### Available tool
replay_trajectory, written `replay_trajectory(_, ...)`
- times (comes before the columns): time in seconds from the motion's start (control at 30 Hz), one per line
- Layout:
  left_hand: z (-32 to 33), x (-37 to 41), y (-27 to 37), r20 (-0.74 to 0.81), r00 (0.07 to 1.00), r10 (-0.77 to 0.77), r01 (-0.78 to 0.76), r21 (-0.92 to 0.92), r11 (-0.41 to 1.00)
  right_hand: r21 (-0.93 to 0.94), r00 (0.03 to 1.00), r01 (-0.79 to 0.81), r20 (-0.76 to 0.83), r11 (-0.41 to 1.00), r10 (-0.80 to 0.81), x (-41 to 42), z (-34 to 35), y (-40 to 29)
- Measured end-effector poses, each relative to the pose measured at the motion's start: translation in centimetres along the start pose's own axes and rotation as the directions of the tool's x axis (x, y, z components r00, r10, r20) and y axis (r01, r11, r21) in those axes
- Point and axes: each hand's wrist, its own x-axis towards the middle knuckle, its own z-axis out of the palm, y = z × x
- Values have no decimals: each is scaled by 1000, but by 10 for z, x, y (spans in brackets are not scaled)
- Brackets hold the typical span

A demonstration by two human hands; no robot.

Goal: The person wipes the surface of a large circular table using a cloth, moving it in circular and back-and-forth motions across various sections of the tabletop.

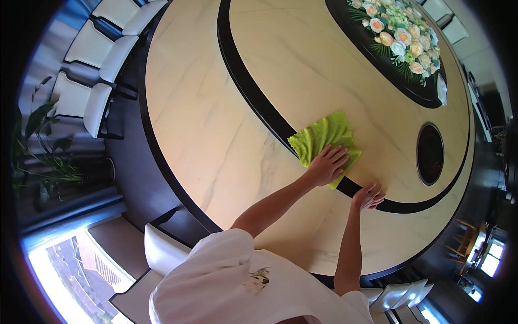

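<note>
A bright green cleaning cloth (323, 133) lies spread over the marbled tabletop (243, 121) and the dark ring band (259, 101) of a large round dining table. My left hand (328, 165) rests flat on the cloth, fingers slightly spread, pressing it to the surface. To its right, my right hand (368, 196) touches the dark band near its edge, fingers loosely bent, with no object visible in it. Part of the cloth is hidden under my left hand.
A flower arrangement (404, 36) stands on a dark centre panel, with a white napkin or paper (442, 90) at its end. A round dark inset plate (430, 154) is at the right. White chairs (97, 103) surround the table; a potted plant (95, 170) stands at the left.
</note>
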Motion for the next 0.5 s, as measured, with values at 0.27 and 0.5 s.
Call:
replay_trajectory(0.27,-72,-62,-85,-73,852,-519,522,47,851,-152,998,-54,-32,987,50,7,7,6)
replay_trajectory(0.5,-120,-17,-294,-670,504,-545,591,-193,783,-166,999,19,-36,986,-25,40,3,33)
